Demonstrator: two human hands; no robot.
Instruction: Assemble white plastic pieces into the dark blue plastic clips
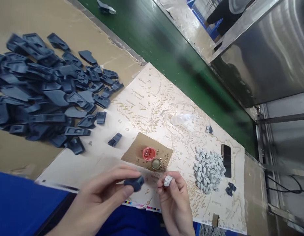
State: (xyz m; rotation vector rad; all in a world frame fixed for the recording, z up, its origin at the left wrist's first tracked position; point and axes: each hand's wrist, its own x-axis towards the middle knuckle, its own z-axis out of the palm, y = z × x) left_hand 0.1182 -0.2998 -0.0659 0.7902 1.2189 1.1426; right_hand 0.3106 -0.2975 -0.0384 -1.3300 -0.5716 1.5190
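Observation:
My left hand pinches a dark blue plastic part between thumb and fingers. My right hand holds a small pale grey piece at its fingertips, close to the blue part but apart from it. Both hands hover over a printed map sheet on the table. Just beyond them lies a brown cardboard square with a red cap and a small round dish of tiny metal bits.
A large heap of dark blue plastic parts fills the left. A pile of small grey pieces and a black phone lie at right. A green conveyor belt runs behind, with a steel machine beyond. Another person stands far back.

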